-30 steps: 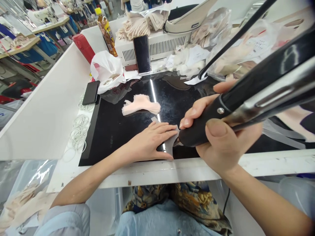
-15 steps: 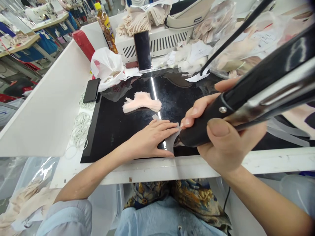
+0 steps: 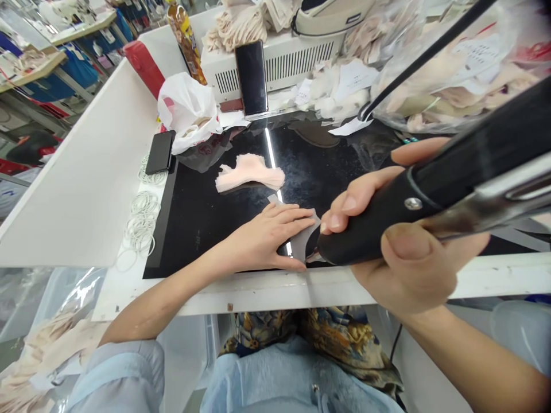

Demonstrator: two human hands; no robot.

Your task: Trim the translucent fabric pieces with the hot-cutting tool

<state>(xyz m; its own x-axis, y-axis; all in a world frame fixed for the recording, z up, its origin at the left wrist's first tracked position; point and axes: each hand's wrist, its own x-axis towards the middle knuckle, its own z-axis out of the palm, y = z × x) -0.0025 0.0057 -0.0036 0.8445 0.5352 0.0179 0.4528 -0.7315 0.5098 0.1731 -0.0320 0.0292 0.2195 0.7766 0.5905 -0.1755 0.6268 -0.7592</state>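
My left hand (image 3: 271, 235) lies flat, fingers stretched out, on a thin translucent sheet piece (image 3: 303, 241) at the front edge of the glossy black panel (image 3: 206, 223). My right hand (image 3: 404, 258) is wrapped round a thick black handheld tool (image 3: 365, 235) with a metal lever along its side. The tool's narrow tip points down at the right edge of the sheet piece, beside my left fingers. Whether the tip touches the sheet I cannot tell. Behind my left hand rests a stack of pale pink cut fabric pieces (image 3: 249, 172).
Several white ring bundles (image 3: 142, 223) and a black phone (image 3: 159, 154) lie at the left. Another phone (image 3: 251, 77) leans on a white vented box (image 3: 297, 63). A white plastic bag (image 3: 187, 109), a drink bottle (image 3: 185, 40) and bagged fabric (image 3: 456, 86) stand around the back.
My right hand and the tool have shifted slightly to the right in view. My left hand still presses on the sheet piece. The view has tilted a little.
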